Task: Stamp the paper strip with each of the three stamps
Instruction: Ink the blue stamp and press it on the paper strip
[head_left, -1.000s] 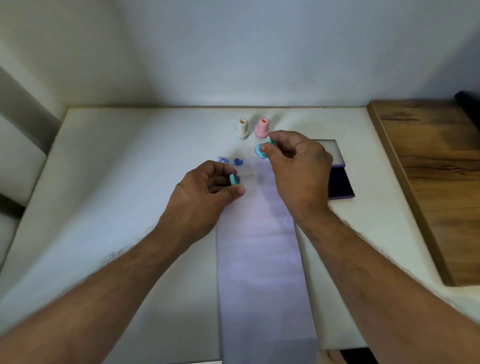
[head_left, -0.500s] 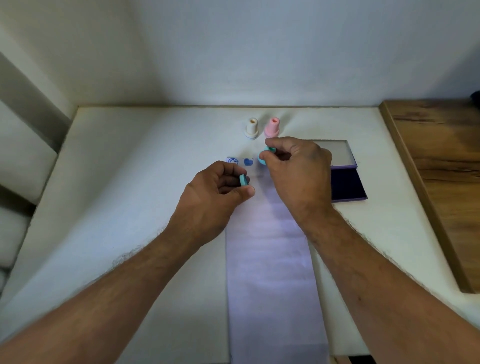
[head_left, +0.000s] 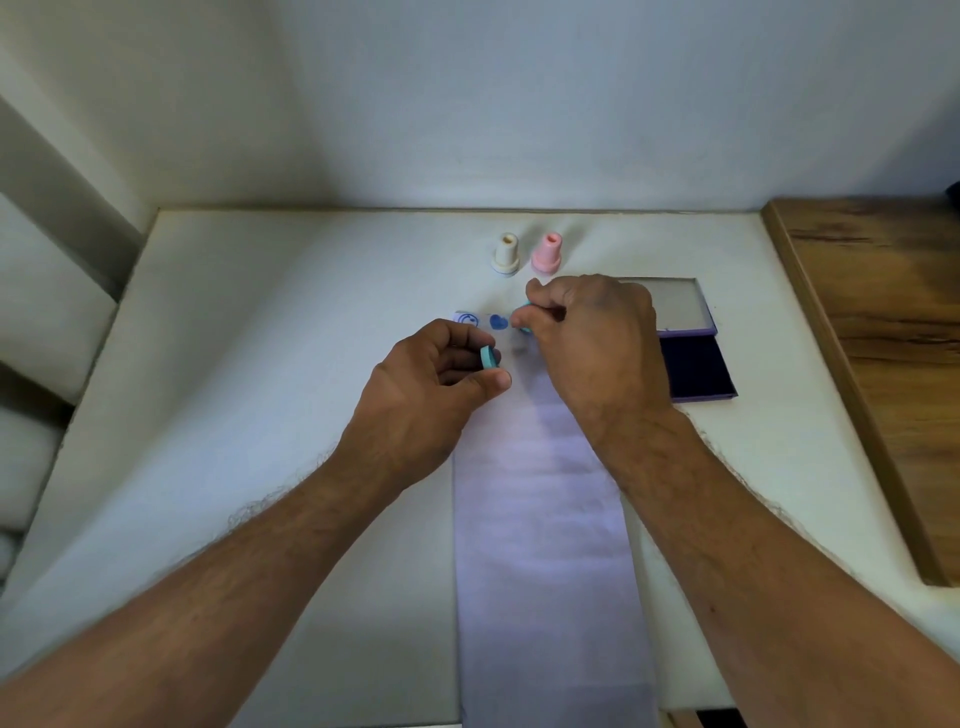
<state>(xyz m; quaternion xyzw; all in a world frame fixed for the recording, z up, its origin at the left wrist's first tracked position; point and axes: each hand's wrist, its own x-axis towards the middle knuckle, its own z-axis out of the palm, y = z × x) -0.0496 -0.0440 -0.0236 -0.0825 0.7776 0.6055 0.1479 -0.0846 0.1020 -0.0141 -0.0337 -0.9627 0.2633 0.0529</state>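
Teal stamp (head_left: 522, 318) pinched in right hand (head_left: 592, 343) – over paper strip (head_left: 545, 545).

A white desk (head_left: 260, 364) runs back to a plain pale wall (head_left: 519, 93). On its right sits a brown wood-grain board (head_left: 893, 322), and at far left, pale cushions (head_left: 36, 322).

A long pale paper strip (head_left: 545, 545) runs from six o'clock toward twelve up the white table (head_left: 260, 364). Two blue stamped marks (head_left: 483, 320) sit on its far end. Beyond that end, at twelve o'clock, a cream plastic stamp (head_left: 506, 254) stands just left of a pink plastic stamp (head_left: 546, 253). At three o'clock of the far end lies an open purple ink pad (head_left: 696, 366), and farther toward three, a wooden board (head_left: 883, 338).
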